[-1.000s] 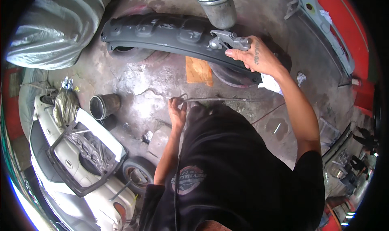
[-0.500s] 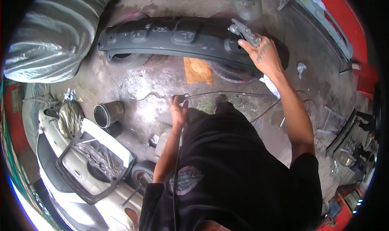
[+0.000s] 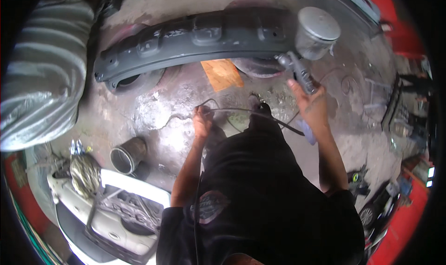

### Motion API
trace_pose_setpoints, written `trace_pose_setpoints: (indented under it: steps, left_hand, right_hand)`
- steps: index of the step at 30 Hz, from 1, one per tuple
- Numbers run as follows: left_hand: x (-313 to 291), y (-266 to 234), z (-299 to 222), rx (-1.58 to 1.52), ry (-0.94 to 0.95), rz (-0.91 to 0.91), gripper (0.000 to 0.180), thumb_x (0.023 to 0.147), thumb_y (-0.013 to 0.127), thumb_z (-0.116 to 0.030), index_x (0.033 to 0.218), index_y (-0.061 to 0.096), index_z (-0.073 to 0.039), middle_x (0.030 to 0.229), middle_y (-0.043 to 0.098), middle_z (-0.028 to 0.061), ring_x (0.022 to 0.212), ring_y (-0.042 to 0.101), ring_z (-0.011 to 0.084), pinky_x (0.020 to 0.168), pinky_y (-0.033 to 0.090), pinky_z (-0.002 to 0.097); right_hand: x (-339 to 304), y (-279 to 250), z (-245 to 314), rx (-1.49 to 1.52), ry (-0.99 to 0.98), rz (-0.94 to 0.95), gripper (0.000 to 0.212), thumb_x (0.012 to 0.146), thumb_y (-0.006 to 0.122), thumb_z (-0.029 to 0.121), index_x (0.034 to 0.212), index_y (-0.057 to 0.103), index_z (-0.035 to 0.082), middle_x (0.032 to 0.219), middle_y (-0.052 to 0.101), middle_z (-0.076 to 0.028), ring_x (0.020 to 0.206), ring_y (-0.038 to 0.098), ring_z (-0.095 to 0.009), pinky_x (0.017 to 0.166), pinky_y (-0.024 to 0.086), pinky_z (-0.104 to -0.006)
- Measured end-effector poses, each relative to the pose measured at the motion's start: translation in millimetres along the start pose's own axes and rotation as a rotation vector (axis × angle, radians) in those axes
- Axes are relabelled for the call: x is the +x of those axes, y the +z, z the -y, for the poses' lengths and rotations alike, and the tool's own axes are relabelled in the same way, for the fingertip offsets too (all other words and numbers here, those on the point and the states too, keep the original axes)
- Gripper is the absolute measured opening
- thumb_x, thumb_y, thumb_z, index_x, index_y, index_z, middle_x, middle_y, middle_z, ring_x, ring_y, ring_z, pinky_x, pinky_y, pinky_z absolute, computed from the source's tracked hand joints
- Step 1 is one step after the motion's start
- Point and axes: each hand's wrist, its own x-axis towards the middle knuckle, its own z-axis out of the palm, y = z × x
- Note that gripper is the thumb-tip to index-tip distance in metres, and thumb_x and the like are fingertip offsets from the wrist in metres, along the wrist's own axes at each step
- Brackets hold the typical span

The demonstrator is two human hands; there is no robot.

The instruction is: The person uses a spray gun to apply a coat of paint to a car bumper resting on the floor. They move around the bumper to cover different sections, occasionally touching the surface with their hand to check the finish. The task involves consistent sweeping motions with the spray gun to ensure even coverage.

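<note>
— The grip first: what is each hand doing?

— The right hand (image 3: 312,108) has its grip clenched around the handle of a spray gun (image 3: 299,72), fingers wrapped on it. The gun's round metal cup (image 3: 318,31) stands on top, lid up, just over the right end of the dark bumper panel (image 3: 200,39).

— And the left?

— The left hand (image 3: 203,122) is closed on a thin dark hose (image 3: 241,110), pinching it low in front of the body. The hose arcs from that hand across toward the right hand and the gun.

— Where does the bumper panel lie?

— On the concrete floor (image 3: 158,111), a long curved grey piece stretching from the left to the gun, its ribs and square recesses facing up. It seems propped on round dark things beneath it; I cannot tell what they are.

— What else is around?

— A flat orange piece of card (image 3: 222,73) on the floor just below the panel's middle. To the left, a big bundle wrapped in silvery sheeting (image 3: 42,74). Lower left, a short metal can (image 3: 127,154) lying on its side, open mouth toward the camera, and near it a wad of rags (image 3: 85,174). Below those, a white car part (image 3: 116,214) with a dark frame set in it.

— And on the right?

— A red car body (image 3: 399,32) along the rim, well apart from the hands.
</note>
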Motion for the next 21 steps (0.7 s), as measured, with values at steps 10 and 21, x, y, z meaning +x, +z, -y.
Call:
trace_pose_setpoints:
  steps: [10,21]
  left_hand:
    - [55.2,-80.2,113.6,-0.048,0.301,0.238,0.026,0.086,0.077,0.001,0.106,0.060,-0.003,0.102,0.064,0.0147,0.096,0.065,0.0327,0.082,0.059,0.0394]
    - [49.6,-103.3,144.0,-0.104,0.231,0.371,0.027,0.085,0.077,-0.001,0.106,0.059,-0.005,0.101,0.066,0.0146,0.097,0.068,0.0313,0.078,0.058,0.0407]
  right_hand:
    - [-90.5,114.6,46.8,-0.050,0.167,-0.073,0.044,0.091,0.080,0.036,0.098,0.069,-0.006,0.072,0.063,-0.007,0.068,0.060,-0.017,0.064,0.048,-0.0342]
    - [-96.7,135.7,29.4,-0.166,0.119,-0.602,0.040,0.095,0.079,0.033,0.078,0.065,-0.001,0.054,0.051,-0.001,0.049,0.048,-0.010,0.048,0.041,-0.0331]
